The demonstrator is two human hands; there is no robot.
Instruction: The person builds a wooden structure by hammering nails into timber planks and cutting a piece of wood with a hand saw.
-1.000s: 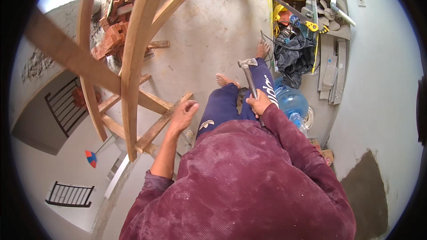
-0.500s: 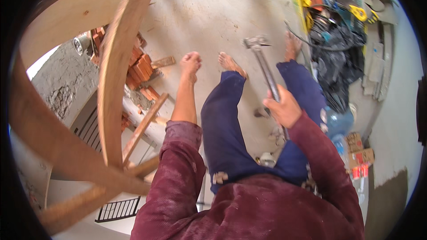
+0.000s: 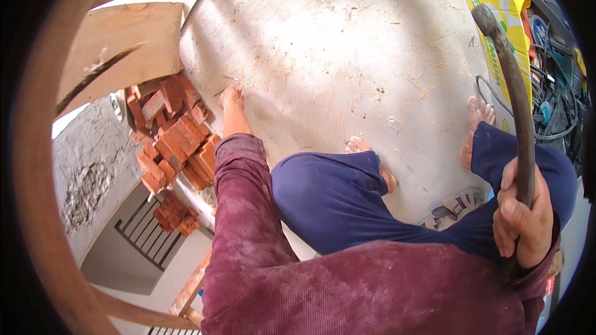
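Note:
My right hand [image 3: 524, 217] is wrapped round the handle of a hammer [image 3: 518, 87], held up on the right above my bent leg. The hammer head points away from me, in front of a yellow sack. My left arm stretches down to the floor beside a heap of bricks. The fingers of my left hand [image 3: 232, 98] are curled together; what they hold, if anything, is too small to make out. A thin nail-like piece [image 3: 231, 77] lies just past the fingertips.
Broken red bricks [image 3: 180, 139] are heaped left of my left arm. Wooden boards [image 3: 118, 43] and a curved-looking timber [image 3: 37, 149] stand at the left, by an opening with a black railing [image 3: 139, 232]. The yellow sack [image 3: 496, 18], cables and tools line the right. Sandals [image 3: 453, 208] lie between my legs.
I have crouched lower, with my knees bent outward. My left hand has reached down to the floor near the bricks. The hammer in my right hand has shifted right and nearer.

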